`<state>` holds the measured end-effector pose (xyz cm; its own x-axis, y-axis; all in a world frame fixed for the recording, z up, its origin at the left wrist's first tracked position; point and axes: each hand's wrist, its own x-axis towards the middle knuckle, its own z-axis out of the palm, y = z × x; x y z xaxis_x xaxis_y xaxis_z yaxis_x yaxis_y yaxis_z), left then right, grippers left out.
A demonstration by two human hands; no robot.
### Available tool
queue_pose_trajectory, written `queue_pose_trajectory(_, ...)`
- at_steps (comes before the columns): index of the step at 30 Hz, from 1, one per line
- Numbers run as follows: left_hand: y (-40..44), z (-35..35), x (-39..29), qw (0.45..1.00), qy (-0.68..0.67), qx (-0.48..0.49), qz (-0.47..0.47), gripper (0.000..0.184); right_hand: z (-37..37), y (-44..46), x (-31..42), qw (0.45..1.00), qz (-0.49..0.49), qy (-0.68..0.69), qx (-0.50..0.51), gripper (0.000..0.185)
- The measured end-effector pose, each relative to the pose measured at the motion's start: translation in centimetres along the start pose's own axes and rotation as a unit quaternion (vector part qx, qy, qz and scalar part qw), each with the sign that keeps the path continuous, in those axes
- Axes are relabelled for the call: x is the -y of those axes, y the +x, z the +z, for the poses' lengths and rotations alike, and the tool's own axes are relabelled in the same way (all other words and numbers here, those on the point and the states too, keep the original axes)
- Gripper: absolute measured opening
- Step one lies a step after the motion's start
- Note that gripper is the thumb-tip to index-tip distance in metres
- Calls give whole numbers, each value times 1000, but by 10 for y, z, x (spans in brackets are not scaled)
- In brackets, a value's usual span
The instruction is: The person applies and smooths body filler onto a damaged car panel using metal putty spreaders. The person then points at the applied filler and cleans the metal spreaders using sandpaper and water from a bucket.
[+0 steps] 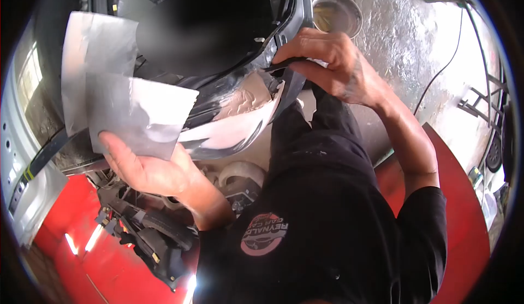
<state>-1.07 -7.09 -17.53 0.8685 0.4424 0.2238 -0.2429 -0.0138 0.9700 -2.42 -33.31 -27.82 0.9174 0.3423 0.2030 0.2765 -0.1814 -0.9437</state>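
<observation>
My left hand holds several thin grey sheets, with its thumb in front and its other fingers hidden behind. The sheets overlap and fan upward at the left. My right hand is closed on a thin dark strip at the corner of a dark car body part. Beneath that hand lies a curved panel with beige filler spread over it and a whitish, smooth lower area. The fingertips of my right hand are partly hidden.
A round metal bowl stands on the wet-looking floor behind my right hand. Red panels and dark car parts lie at the lower left. Metal stands and a cable are at the right.
</observation>
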Motion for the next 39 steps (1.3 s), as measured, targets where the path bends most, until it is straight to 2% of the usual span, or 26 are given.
queue_pose_trajectory(7, -8, 3, 4, 998, 37, -21, -41, 60, 25, -5, -35, 997, 44, 57, -13, 28)
queue_pose_trajectory(11, -8, 14, 7, 999, 48, -8, -15, 59, 34, -7, -43, 996, 38, 69, -33, 27)
queue_pose_trajectory(18, -10, 21, 12, 999, 46, -6, -18, 59, 44, -10, -43, 995, 7, 90, -43, 30)
queue_pose_trajectory(30, -12, 15, 17, 998, 66, -14, -2, 56, 37, -16, -34, 990, 34, 135, -4, 28)
queue_pose_trajectory(34, -14, 18, 16, 998, 66, 7, -4, 58, 36, -18, -33, 989, 24, 144, 0, 28)
queue_pose_trajectory(39, -14, 17, 20, 998, 54, -17, 3, 55, 34, -21, -32, 989, 11, 146, 6, 29)
